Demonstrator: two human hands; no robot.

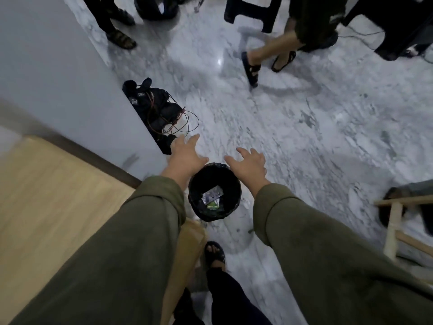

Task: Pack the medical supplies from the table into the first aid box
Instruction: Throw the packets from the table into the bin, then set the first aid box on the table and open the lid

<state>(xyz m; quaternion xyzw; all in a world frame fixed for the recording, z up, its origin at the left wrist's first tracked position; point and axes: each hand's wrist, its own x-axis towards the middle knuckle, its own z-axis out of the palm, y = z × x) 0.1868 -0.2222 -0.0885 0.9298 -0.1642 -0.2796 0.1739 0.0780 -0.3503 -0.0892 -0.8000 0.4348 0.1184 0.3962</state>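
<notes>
I look down at a marble floor. My left hand (186, 152) and my right hand (248, 164) stretch forward, palms down, fingers spread, holding nothing. Both hover above the far rim of a small black bin (234, 202) lined with a black bag. Inside the bin lie a silver blister pack (212, 194) and a green packet (212, 205). Olive sleeves cover both forearms. No first aid box is in view.
A light wooden table (46, 195) is at the left. A black bag with red cables (159, 109) lies by a grey wall. Other people's sandalled feet (251, 66) stand beyond, with black stools behind them. A wooden frame (393, 221) is at the right.
</notes>
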